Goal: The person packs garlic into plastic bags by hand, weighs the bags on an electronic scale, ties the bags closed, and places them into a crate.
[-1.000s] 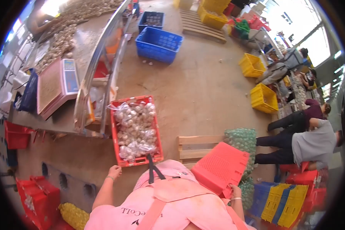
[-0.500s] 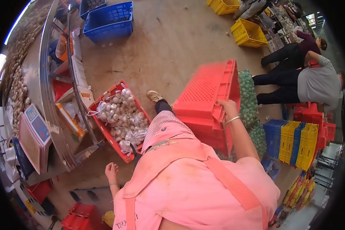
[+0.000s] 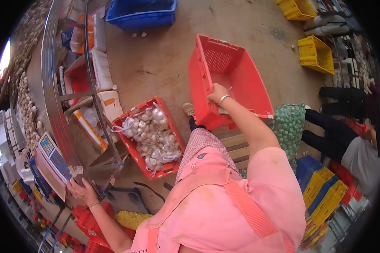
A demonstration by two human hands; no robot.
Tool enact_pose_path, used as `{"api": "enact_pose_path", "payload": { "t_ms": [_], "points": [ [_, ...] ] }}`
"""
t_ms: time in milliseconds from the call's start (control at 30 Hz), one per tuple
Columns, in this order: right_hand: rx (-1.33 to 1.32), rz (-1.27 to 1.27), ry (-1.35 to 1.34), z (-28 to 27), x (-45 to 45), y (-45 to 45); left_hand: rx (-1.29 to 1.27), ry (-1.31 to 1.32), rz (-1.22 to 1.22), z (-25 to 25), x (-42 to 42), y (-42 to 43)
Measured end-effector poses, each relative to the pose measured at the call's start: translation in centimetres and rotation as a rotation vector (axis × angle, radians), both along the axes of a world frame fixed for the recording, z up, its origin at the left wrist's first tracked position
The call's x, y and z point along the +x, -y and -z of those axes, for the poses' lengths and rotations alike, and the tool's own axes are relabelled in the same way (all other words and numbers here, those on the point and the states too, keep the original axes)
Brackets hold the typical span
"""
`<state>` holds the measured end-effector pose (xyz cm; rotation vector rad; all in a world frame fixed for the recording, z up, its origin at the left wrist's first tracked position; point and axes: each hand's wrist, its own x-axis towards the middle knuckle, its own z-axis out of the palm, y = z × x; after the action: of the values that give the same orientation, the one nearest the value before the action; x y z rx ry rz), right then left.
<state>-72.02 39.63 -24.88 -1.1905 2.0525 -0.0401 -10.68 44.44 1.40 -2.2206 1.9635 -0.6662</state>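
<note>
My right hand (image 3: 218,95) is closed on the rim of a red plastic crate (image 3: 245,80), which hangs tilted with its open side toward me; its perforated inner wall shows. Out to the left, my left hand (image 3: 83,193) has its fingers spread beside the lower edge of a digital scale (image 3: 54,154). Whether the fingertips touch the scale or the table edge I cannot tell. Between my arms, a second red crate (image 3: 166,170) stands low by my leg, filled with garlic bulbs (image 3: 145,133), some of them in clear plastic bags.
A metal-edged table (image 3: 50,84) with loose garlic runs along the left. Green net sacks (image 3: 287,130) and stacked blue and yellow crates (image 3: 321,183) stand right. A blue crate (image 3: 141,19) and yellow crates (image 3: 316,55) lie ahead. A person in a grey shirt (image 3: 361,162) is at the right.
My right hand has swung the red crate forward, turning its open side toward me. The left hand has risen outward from beside my body to the scale. My view has shifted.
</note>
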Motion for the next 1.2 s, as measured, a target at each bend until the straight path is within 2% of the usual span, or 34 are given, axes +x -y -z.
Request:
{"api": "enact_pose_path", "payload": {
  "t_ms": [100,167,267,300,333,367,433,500,567,600,633,700,733,767,833,867,900,967,1000,1100,1167,1200],
  "points": [
    [0.153,-0.005,0.035,2.3,6.6,5.2,0.152,-0.006,-0.325,1.7,3.1,-0.4],
    [0.252,-0.006,0.028,2.1,9.4,9.2,0.327,-0.226,-0.281,3.4,6.1,-1.8],
    [0.255,-0.047,-0.029,3.8,9.8,12.6,0.311,-0.037,-0.337,4.4,4.7,-1.8],
    [0.252,-0.075,-0.054,4.6,9.2,13.1,0.266,-0.074,-0.306,4.5,5.5,-1.2],
    [0.247,-0.07,-0.072,5.1,8.3,13.4,0.192,-0.154,-0.144,5.1,7.6,-1.2],
    [0.239,-0.069,-0.089,5.5,7.5,13.6,0.154,-0.152,-0.089,5.4,8.3,-0.9],
    [0.237,-0.081,-0.01,4.5,6.7,13.4,0.149,-0.251,-0.062,6.1,10.8,-0.9],
    [0.273,-0.073,0.027,5.5,6.5,13.2,0.093,-0.213,0.003,7.8,13.2,-1.2],
    [0.363,-0.177,-0.19,5.2,7.2,14.0,0.046,-0.172,0.025,8.5,13.5,-1.2],
    [0.184,-0.371,-0.275,5.5,7.3,14.0,0.056,-0.215,0.06,8.1,12.9,-0.8],
    [0.041,-0.558,-0.42,1.9,10.0,14.9,0.044,-0.385,0.04,8.1,12.6,-0.9],
    [-0.335,-0.766,-0.295,3.5,11.8,16.6,0.062,-0.414,0.059,7.4,12.7,-0.9],
    [-0.316,-0.814,-0.196,5.0,13.3,17.4,0.075,-0.396,0.09,7.1,12.7,-0.8],
    [-0.293,-0.854,-0.104,6.6,15.0,18.2,0.025,-0.515,0.063,7.3,12.8,-1.0],
    [0.031,-0.789,0.096,8.9,21.1,18.7,-0.041,-0.712,0.013,7.7,13.0,-1.3],
    [0.17,-0.787,0.194,10.7,24.1,18.6,-0.047,-0.696,-0.01,7.7,13.0,-1.5],
    [0.225,-0.884,0.181,13.0,27.0,17.8,-0.05,-0.678,-0.032,7.8,13.0,-1.5],
    [0.104,-1.224,0.193,17.9,30.8,15.3,-0.005,-0.679,-0.14,7.6,13.3,-1.7],
    [0.199,-1.344,0.138,18.8,32.8,14.1,0.058,-0.671,-0.222,7.4,13.6,-1.9],
    [0.513,-1.542,-0.082,22.9,36.3,9.8,0.094,-0.714,-0.27,7.2,13.9,-1.9],
    [0.418,-1.621,-0.298,25.5,36.7,6.7,0.096,-0.663,-0.208,7.3,14.6,-2.5],
    [0.427,-1.543,-0.32,25.5,37.0,5.7,0.108,-0.695,-0.231,7.3,14.9,-2.9]
  ]
}}
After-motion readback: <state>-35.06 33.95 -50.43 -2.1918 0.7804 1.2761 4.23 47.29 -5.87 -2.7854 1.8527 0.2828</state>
